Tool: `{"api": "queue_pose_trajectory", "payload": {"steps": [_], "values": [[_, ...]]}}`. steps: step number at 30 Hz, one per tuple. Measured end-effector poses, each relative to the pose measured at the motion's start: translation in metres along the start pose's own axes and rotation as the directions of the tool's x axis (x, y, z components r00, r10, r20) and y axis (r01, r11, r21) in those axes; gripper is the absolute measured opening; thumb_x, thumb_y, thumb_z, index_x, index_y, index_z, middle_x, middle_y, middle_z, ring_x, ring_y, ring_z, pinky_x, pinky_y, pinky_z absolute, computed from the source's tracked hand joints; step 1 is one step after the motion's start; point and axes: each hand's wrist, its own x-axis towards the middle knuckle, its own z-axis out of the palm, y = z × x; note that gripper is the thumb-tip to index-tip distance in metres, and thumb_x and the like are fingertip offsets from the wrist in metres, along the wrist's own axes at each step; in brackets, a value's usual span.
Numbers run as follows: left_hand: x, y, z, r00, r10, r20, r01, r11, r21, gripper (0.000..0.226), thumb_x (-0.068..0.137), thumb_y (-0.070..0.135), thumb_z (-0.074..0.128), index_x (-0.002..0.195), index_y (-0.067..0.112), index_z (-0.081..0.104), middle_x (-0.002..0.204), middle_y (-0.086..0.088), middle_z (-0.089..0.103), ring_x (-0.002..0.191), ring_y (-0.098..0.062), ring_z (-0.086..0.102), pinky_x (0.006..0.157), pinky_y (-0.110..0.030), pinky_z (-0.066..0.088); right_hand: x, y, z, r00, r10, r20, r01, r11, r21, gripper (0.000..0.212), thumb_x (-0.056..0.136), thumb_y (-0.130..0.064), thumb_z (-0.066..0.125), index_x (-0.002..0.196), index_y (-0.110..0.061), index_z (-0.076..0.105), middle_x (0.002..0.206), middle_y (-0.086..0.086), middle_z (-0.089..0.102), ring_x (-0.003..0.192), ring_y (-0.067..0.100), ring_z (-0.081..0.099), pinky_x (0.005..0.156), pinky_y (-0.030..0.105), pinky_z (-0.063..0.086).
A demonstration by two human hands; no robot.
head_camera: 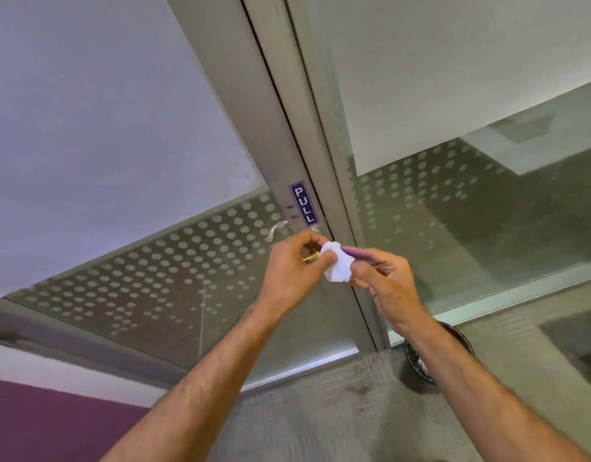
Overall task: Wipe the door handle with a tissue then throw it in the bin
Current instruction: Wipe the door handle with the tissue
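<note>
A crumpled white tissue [338, 265] is pinched between both hands in front of the door frame, just below the blue PULL sign [303, 203]. My left hand [292, 268] grips its left side and mostly hides the door handle; a brass-coloured bit of the handle [310, 258] shows between the fingers. My right hand [384, 278] pinches the tissue's right side. A dark round bin [417, 360] stands on the floor by the door frame, partly hidden behind my right forearm.
A metal-framed glass door [280, 135] with frosted dot film fills the view. A fixed glass panel [487, 211] lies to the right. A silvery lever [276, 228] shows through the glass. Grey floor [337, 411] lies below, and a purple wall [54, 425] at bottom left.
</note>
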Motion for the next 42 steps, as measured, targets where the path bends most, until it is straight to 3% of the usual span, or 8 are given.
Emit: {"api": "queue_pose_trajectory", "payload": {"steps": [5,11,15,21,27,31,37,42], "values": [[0.061,-0.031,-0.041,0.949,0.199,0.244,-0.291,0.852,0.434,0.044,0.091,0.037,0.076,0.131,0.018,0.072,0.132,0.001,0.072,0.124,-0.017,0.064,0.103,-0.031,0.049,0.050,0.032,0.028,0.963,0.013,-0.270,-0.031,0.998,-0.062,0.037,0.081,0.013,0.067,0.107,-0.012,0.074,0.091,0.001,0.079,0.080,0.006,0.073,0.070,0.016,0.055],[0.141,-0.063,-0.081,0.717,0.430,0.549,-0.671,0.210,0.711,0.068,0.102,0.045,0.056,0.159,0.009,0.047,0.168,-0.010,0.041,0.159,-0.028,0.031,0.127,-0.042,0.015,0.094,0.076,0.053,0.852,-0.032,-0.522,-0.017,0.996,-0.088,0.047,0.079,0.009,0.070,0.097,-0.034,0.073,0.090,-0.008,0.077,0.082,0.006,0.073,0.076,0.023,0.060],[0.171,-0.088,-0.089,0.528,0.492,0.692,-0.709,-0.194,0.678,0.078,0.098,0.049,0.047,0.162,0.005,0.041,0.170,-0.014,0.034,0.158,-0.030,0.032,0.128,-0.047,0.022,0.123,0.104,0.073,0.769,-0.112,-0.630,0.048,0.992,-0.118,0.046,0.077,0.003,0.069,0.087,-0.042,0.074,0.092,-0.006,0.078,0.088,0.012,0.074,0.076,0.024,0.057],[0.192,-0.116,-0.092,0.474,0.441,0.762,-0.557,-0.520,0.647,0.101,0.098,0.068,0.040,0.169,0.004,0.007,0.177,-0.015,0.003,0.165,-0.028,0.008,0.131,-0.044,-0.001,0.153,0.151,0.107,0.622,-0.337,-0.707,0.099,0.929,-0.356,0.032,0.082,-0.002,0.067,0.108,-0.020,0.074,0.098,-0.004,0.067,0.090,0.017,0.069,0.077,0.024,0.054],[0.201,-0.130,-0.086,0.393,0.478,0.785,-0.472,-0.628,0.619,0.110,0.098,0.077,0.026,0.167,-0.004,0.000,0.176,-0.023,-0.006,0.164,-0.031,0.001,0.130,-0.048,0.000,0.172,0.165,0.143,0.474,-0.605,-0.640,0.075,0.752,-0.655,0.017,0.086,-0.005,0.070,0.103,-0.004,0.073,0.101,0.005,0.067,0.089,0.011,0.064,0.079,0.014,0.052],[0.203,-0.130,-0.085,0.354,0.489,0.798,-0.481,-0.636,0.603,0.109,0.099,0.077,0.024,0.167,-0.005,0.004,0.175,-0.024,-0.003,0.164,-0.033,0.003,0.129,-0.050,0.000,0.167,0.166,0.157,0.524,-0.710,-0.471,0.121,0.609,-0.784,0.017,0.086,-0.006,0.068,0.101,0.001,0.073,0.098,0.012,0.070,0.091,0.017,0.065,0.087,0.018,0.052],[0.201,-0.127,-0.085,0.360,0.495,0.791,-0.485,-0.625,0.612,0.114,0.097,0.079,0.025,0.166,-0.008,-0.002,0.175,-0.026,-0.006,0.164,-0.035,0.000,0.131,-0.049,0.004,0.172,0.148,0.143,0.461,-0.538,-0.706,0.052,0.811,-0.583,0.014,0.083,0.005,0.071,0.094,-0.002,0.074,0.095,0.008,0.072,0.084,0.020,0.070,0.076,0.037,0.060],[0.200,-0.125,-0.085,0.350,0.495,0.795,-0.473,-0.639,0.606,0.113,0.097,0.079,0.019,0.166,-0.007,-0.001,0.175,-0.026,-0.005,0.164,-0.034,0.001,0.130,-0.049,0.003,0.172,0.145,0.158,0.559,-0.664,-0.497,0.110,0.653,-0.749,0.011,0.084,-0.005,0.065,0.091,-0.003,0.073,0.091,0.007,0.068,0.083,0.016,0.063,0.077,0.020,0.054]]}}
